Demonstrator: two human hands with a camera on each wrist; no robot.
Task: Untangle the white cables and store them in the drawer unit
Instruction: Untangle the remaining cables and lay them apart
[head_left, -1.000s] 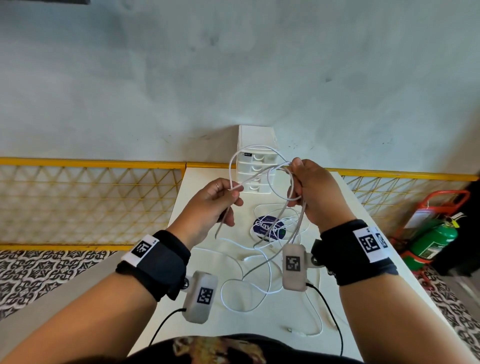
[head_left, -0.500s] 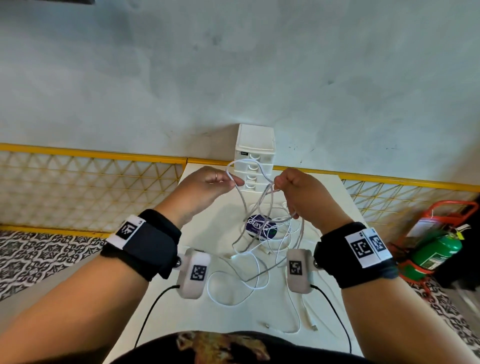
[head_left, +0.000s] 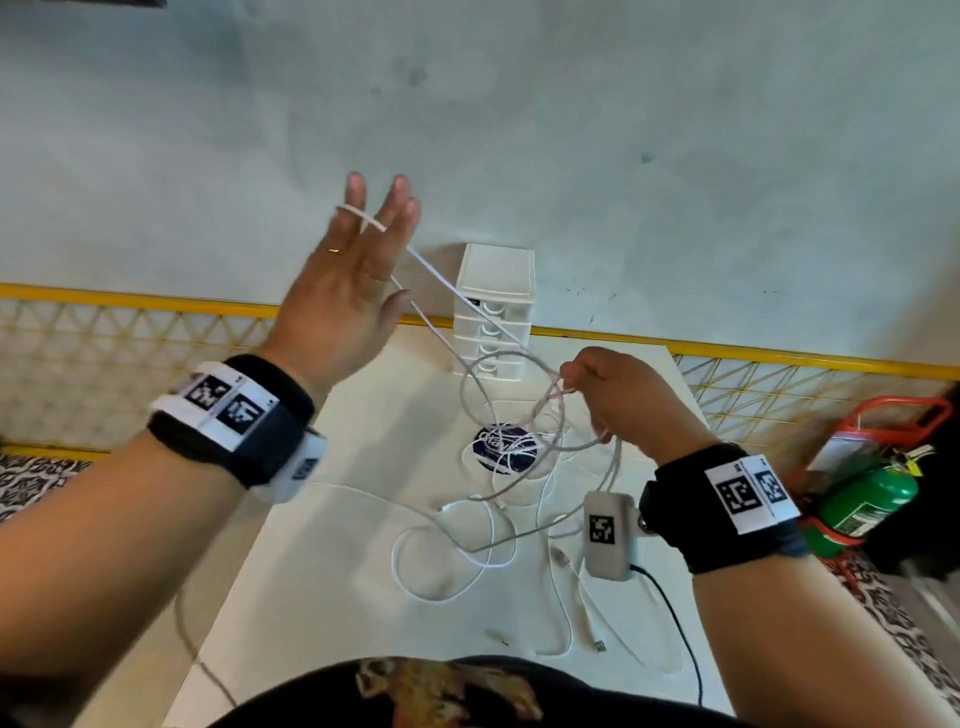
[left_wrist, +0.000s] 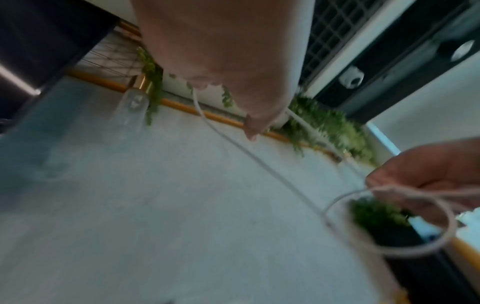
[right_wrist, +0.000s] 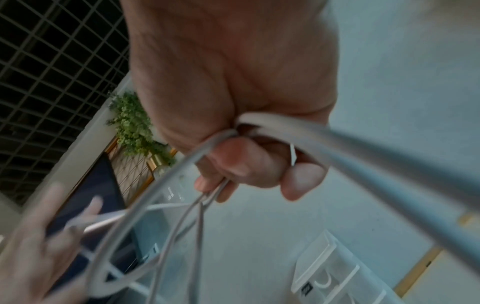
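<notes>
Moved since half a second ago: left hand (head_left: 347, 291), up and away from the right, drawing one strand out.

Head view: left fingers (head_left: 395, 208) straight, spread, a white cable (head_left: 441, 280) looped over them; strand slants down-right, taut, to the right hand (head_left: 618, 395), clenched on the tangle (head_left: 519, 415) above the counter (head_left: 332, 519). Loose coils lie on the counter; drawer unit (head_left: 493, 312) behind, drawers closed. The right hand is nearer the knot.

Left wrist view: blurred; the strand leaves the fingers toward a loop at the right hand.

Right wrist view: only here, right fingers (right_wrist: 233, 164) curled round several strands.
</notes>
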